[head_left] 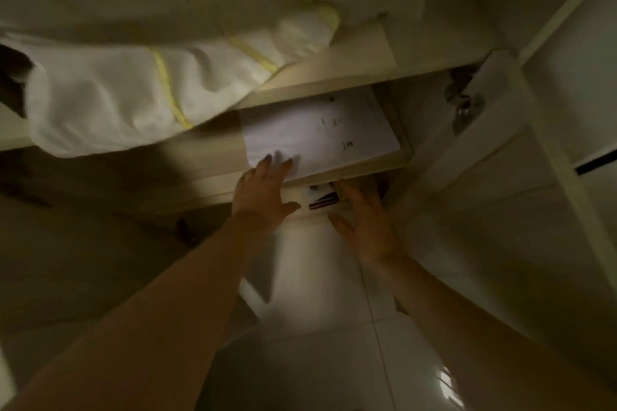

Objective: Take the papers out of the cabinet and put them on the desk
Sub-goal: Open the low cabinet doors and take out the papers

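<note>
Two bare forearms rise from the bottom of the frame over a pale tiled floor (pixel 334 360). At centre, the left hand (pixel 263 192) is spread wide, its fingertips (pixel 278 160) lying flat on the near edge of the papers (pixel 320 135) — nothing gripped. The right hand (pixel 362 220) is open too, fingers reaching just under the stack's edge. The papers lie on a cabinet shelf (pixel 213 150), centre-right. Above it, upper left, sits folded white cloth with yellow stripes (pixel 133 87) — the cabinet door (pixel 494 130) stands open at right
</note>
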Motion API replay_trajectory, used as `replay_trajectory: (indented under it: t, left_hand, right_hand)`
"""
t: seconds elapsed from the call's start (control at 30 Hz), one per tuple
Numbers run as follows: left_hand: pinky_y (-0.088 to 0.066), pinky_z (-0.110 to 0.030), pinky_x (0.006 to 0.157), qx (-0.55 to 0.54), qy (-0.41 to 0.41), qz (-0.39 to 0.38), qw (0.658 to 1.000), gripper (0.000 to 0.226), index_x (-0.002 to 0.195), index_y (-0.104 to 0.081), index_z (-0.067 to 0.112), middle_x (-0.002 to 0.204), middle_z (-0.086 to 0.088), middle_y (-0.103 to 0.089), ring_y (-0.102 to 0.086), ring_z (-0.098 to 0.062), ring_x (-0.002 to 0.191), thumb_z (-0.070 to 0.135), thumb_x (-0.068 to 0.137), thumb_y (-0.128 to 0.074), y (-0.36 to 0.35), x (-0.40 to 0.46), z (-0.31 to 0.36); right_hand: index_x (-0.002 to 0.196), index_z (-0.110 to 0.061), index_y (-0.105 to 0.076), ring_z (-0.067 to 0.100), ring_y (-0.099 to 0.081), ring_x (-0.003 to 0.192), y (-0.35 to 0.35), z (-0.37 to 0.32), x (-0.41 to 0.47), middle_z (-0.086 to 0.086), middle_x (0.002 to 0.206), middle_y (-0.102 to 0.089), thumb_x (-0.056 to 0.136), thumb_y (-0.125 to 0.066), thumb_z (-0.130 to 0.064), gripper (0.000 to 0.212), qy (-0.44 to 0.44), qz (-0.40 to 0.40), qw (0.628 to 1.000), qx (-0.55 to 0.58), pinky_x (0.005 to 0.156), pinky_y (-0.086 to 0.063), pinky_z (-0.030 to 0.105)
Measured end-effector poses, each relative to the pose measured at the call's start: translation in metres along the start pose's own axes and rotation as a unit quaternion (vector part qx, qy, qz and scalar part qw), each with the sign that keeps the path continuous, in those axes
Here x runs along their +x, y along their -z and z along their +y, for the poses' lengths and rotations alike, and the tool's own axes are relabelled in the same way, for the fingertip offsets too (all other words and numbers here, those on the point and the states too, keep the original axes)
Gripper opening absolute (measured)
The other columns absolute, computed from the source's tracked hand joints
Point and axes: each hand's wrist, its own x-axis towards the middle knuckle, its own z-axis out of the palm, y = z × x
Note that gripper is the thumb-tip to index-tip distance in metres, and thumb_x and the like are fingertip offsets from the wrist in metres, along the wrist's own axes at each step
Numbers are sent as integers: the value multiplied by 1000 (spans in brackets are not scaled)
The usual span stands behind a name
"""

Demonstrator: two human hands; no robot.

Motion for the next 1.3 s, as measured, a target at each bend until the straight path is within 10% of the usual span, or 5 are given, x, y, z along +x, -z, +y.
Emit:
replay_trajectory:
  t: [0.23,0.4,0.67,0.97,1.3]
  left_hand:
    - [-4,-44,117,91,-43,-17,995,91,145,-2,33,158,-2,9,2,-24,145,40,80,-65,-29,44,-36]
    - [-29,-40,106,156,-89,93,979,44,123,-45,24,133,-10,-52,-43,-34,127,19,80,-55,-32,41,-28]
    - [-44,-33,95,83,-184,94,975,47,89,-74,25,77,-3,-77,-70,-27,75,46,65,-39,-39,3,-5]
    - [-23,-48,115,-47,-82,16,995,75,140,-29,37,153,-5,-27,-25,-25,140,56,74,-62,-8,41,-23]
    - [-15,-53,111,-10,47,-11,999,83,140,-17,43,152,-15,-12,-16,-40,136,61,72,-60,-28,30,-35]
  right_hand:
    - [143,-21,-27,26,-46,126,-38,23,43,11,144,-42,89,-59,-20,63,-25,2,992,123,103,-39,34]
    - [143,-26,-25,21,-48,123,-52,14,54,12,140,-44,89,-57,-21,63,-45,26,973,224,106,-42,44]
    - [147,-18,-6,33,-43,130,-47,6,46,15,150,-30,91,-54,-12,74,-160,110,917,349,106,-40,41]
    - [147,-21,-4,29,-29,138,-52,15,40,13,152,-23,88,-46,11,79,-170,92,920,342,114,-29,45]
    - [145,-26,-15,27,-35,136,-26,45,26,9,151,-32,85,-56,5,79,-114,71,943,305,111,-35,51]
